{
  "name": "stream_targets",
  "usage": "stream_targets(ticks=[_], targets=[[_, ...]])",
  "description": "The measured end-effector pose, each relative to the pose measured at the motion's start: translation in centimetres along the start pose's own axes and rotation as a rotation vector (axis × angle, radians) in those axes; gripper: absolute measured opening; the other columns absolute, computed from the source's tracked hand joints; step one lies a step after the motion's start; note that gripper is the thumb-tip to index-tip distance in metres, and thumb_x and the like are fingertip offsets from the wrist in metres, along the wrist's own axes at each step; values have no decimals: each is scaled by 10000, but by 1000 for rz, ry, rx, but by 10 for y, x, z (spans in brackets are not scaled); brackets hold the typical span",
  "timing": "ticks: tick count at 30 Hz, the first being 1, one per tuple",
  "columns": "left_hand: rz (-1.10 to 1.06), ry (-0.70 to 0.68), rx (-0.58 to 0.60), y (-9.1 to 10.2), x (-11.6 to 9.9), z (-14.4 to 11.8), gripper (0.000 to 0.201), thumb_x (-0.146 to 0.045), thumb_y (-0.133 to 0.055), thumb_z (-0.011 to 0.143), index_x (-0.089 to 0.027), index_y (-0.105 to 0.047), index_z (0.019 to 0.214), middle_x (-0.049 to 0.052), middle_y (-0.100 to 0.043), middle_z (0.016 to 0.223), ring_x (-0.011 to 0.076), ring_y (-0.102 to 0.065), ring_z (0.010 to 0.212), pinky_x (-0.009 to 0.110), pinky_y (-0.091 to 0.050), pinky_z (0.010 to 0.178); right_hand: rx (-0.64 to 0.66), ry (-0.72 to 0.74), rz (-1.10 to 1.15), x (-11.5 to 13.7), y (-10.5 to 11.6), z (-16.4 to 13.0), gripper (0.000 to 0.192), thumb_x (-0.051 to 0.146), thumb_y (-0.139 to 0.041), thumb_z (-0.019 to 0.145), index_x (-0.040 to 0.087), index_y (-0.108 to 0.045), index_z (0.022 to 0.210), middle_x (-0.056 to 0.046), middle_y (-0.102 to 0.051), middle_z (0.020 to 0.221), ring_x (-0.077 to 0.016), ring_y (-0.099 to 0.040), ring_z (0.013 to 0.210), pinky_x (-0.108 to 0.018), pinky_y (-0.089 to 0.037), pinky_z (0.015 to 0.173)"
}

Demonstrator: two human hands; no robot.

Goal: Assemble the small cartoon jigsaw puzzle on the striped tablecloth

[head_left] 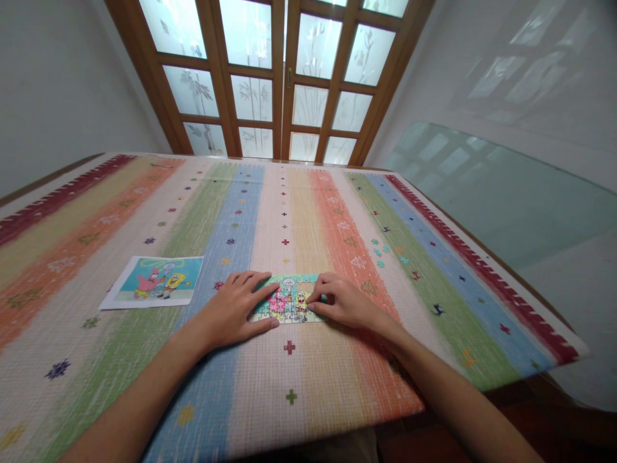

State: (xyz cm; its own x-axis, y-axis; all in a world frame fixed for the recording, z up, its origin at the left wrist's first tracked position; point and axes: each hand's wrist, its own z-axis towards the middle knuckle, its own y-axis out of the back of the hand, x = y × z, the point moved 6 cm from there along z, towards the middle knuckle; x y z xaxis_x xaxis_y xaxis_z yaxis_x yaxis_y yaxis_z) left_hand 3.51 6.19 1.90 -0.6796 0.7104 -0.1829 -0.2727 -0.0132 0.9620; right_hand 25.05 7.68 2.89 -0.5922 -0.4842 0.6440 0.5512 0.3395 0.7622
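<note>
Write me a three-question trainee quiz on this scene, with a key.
1. True or false: the printed sheet lies to the left of the puzzle.
2. The loose pieces lie nearest to: A) the left hand; B) the right hand; C) the printed sheet.
3. Fill in the colour: the right hand is over the puzzle, next to a ____ figure.

Key: 1 true; 2 B; 3 yellow.

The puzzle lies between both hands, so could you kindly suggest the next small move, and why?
Perhaps the right hand should press gently down: it is poised in a pinch at the right part of the puzzle, while the left hand spreads over the other side, seemingly steadying it.
</note>
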Motion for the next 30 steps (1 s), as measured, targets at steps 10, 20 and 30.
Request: stream_targets(ticks=[10,20,30], targets=[[17,-15,-5,1,2,-1,573,-622,-535,972,-253,-547,1411,115,-551,1441,339,-527,1232,523,-430,1053,57,50,40,-6,8,1,179,155,-688,891,198,-781,1037,-37,-618,866,-165,-583,797,-318,-472,764],[23,-18,-22,1,0,-1,578,-619,-546,970,-241,-558,1408,118,-560,1435,340,-538,1220,528,-443,1045,73,166,-13,0,1,0,73,196,-714,900,204,-773,943,-51,-621,922,-182,-585,904,-327,-459,822],[38,-25,-14,-1,2,-2,578,-617,-538,979,-245,-538,1421,116,-550,1443,339,-524,1260,507,-431,1058,43,156,24,-7,7,-1,110,254,-740,896,197,-785,979,-50,-611,930,-177,-585,887,-321,-465,810]])
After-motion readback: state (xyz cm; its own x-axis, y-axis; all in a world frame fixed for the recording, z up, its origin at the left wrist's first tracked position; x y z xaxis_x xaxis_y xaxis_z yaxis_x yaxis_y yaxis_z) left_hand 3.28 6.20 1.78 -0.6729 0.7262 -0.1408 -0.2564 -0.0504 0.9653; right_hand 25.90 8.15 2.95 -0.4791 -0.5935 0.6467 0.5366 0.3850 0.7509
